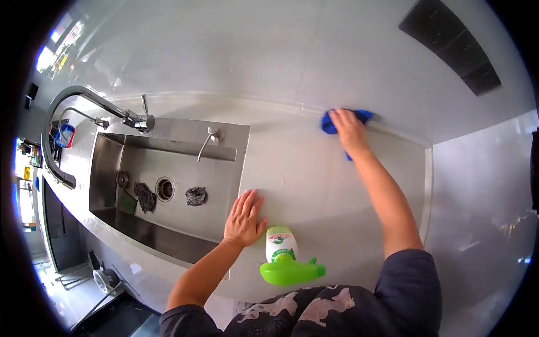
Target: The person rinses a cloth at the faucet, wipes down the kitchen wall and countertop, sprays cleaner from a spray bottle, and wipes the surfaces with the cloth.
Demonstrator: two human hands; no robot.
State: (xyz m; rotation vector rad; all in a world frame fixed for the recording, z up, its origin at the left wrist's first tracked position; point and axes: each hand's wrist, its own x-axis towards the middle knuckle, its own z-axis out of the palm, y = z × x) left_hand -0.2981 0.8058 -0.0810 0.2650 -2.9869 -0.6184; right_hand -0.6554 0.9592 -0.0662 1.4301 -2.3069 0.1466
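Note:
My right hand (348, 132) presses a blue cloth (359, 116) against the countertop (297, 163), close to the back wall. Part of the cloth sticks out past the fingers and below the palm. My left hand (245, 219) lies flat on the counter beside the sink's right edge, fingers stretched out, holding nothing. Just right of it is a white spray bottle (281, 240) with a bright green trigger head (292, 272), which neither hand touches.
Left is a steel sink (168, 219) with two dark scouring pads (196, 196) around its drain (165, 189). A tall faucet (84, 92) and a soap dispenser (213, 135) stand behind it. Black panels (452, 45) are on the back wall; another wall (477, 196) bounds the right.

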